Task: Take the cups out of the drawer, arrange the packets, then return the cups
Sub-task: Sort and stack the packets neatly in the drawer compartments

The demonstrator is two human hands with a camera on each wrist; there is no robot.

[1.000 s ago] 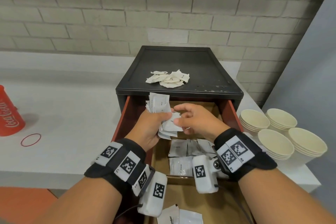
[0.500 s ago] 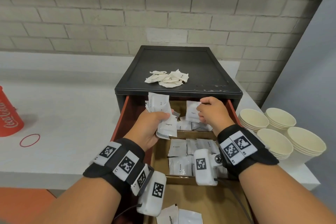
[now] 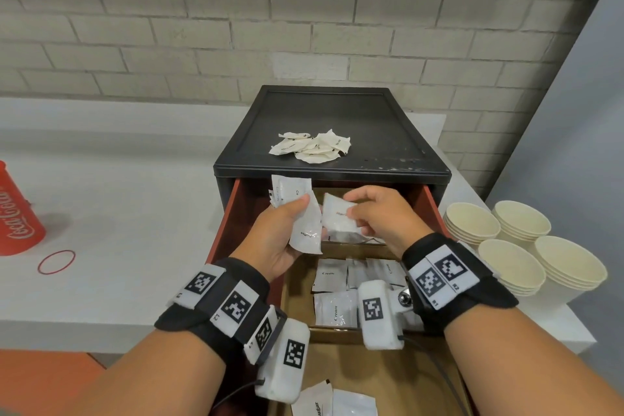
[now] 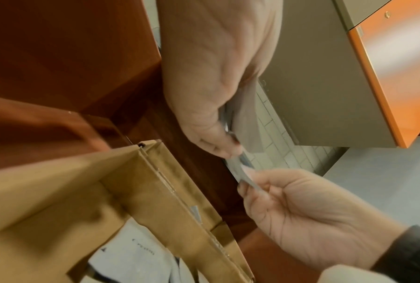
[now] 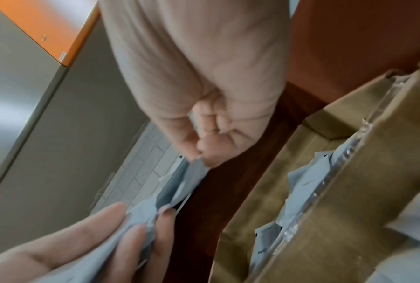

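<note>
While both hands hover over the open drawer [image 3: 233, 213], the left hand [image 3: 277, 236] grips a fanned stack of white packets [image 3: 297, 213], thumb curled over the front one and fingers wrapped behind. The right hand [image 3: 378, 216] pinches a single packet [image 3: 337, 216] between thumb and fingertips, its other fingers curled in; this packet sits just beside the stack, and the wrist views show the two bundles touching at their edges. Below the hands, cardboard dividers split the drawer into compartments, and more cream packets [image 3: 334, 294] lie flat in the middle one. Four stacks of cups [image 3: 513, 246] stand on the white surface [image 3: 135, 213] to the right of the black cabinet [image 3: 371, 132], outside the drawer. Crumpled wrappers [image 3: 310, 149] lie on the cabinet's top.
</note>
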